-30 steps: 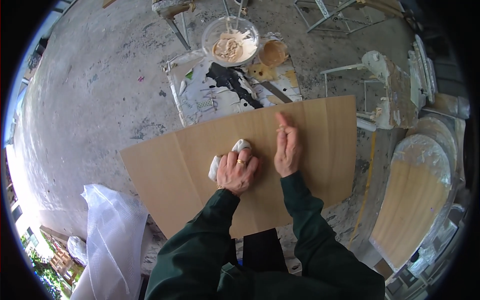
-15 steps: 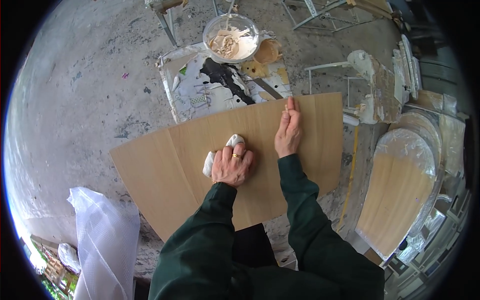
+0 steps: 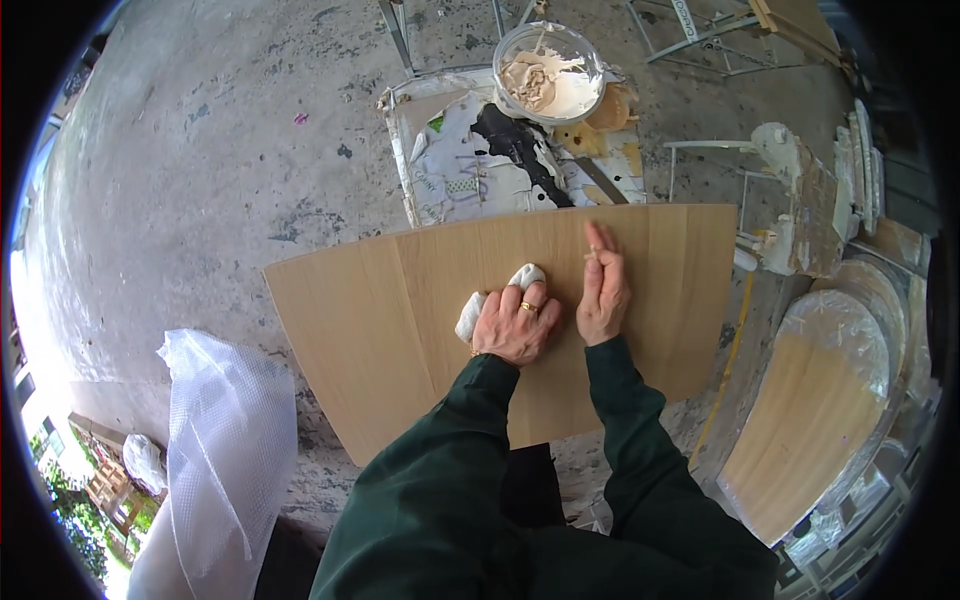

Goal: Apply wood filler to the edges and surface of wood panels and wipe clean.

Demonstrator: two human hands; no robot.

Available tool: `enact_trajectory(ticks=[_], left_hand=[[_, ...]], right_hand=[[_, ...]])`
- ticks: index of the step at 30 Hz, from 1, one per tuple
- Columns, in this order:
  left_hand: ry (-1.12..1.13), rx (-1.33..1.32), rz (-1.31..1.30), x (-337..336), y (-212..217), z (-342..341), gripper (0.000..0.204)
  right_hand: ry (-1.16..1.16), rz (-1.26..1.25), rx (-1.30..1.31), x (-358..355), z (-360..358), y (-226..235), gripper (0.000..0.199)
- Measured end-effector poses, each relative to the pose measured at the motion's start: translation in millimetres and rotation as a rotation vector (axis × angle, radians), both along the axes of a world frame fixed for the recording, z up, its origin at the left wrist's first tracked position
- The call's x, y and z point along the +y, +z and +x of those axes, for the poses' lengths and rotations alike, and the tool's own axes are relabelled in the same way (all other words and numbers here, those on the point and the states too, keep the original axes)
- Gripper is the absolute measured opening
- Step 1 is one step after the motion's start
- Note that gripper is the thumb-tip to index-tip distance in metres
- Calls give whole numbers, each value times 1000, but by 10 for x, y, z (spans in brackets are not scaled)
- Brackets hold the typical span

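Left hand (image 3: 515,325) grips a white cloth (image 3: 497,297), pressed on the middle of a wood panel (image 3: 400,330). Right hand (image 3: 602,290) lies flat just beside it, fingers straight. Steady, even pressure would likely wipe best.

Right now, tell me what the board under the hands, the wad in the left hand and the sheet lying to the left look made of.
Board: looks like wood veneer or laminate, pale tan, matte, with faint straight grain lines. Wad under the left hand: soft white cloth or tissue, crumpled; which one is unclear. Sheet: clear plastic bubble wrap, judging by its dotted, shiny, see-through surface.
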State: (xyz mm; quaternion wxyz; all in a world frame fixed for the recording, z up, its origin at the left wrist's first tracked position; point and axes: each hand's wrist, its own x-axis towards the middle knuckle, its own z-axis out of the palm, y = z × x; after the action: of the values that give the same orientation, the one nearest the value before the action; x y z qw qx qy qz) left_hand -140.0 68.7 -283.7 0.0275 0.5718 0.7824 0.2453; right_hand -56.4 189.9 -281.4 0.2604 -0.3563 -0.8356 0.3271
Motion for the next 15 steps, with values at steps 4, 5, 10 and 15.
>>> enact_trajectory(ticks=[4, 5, 10, 15], left_hand=[[12, 4, -9, -9, -29, 19, 10], [20, 1, -17, -11, -35, 23, 13], [11, 0, -27, -6, -34, 30, 13], [20, 4, -32, -35, 29, -19, 11]], right_hand=[[-50, -267, 86, -87, -114, 215, 20], [-116, -288, 81, -74, -92, 197, 21], [-334, -210, 204, 184, -9, 142, 24], [-295, -134, 136, 280, 2, -57, 23]])
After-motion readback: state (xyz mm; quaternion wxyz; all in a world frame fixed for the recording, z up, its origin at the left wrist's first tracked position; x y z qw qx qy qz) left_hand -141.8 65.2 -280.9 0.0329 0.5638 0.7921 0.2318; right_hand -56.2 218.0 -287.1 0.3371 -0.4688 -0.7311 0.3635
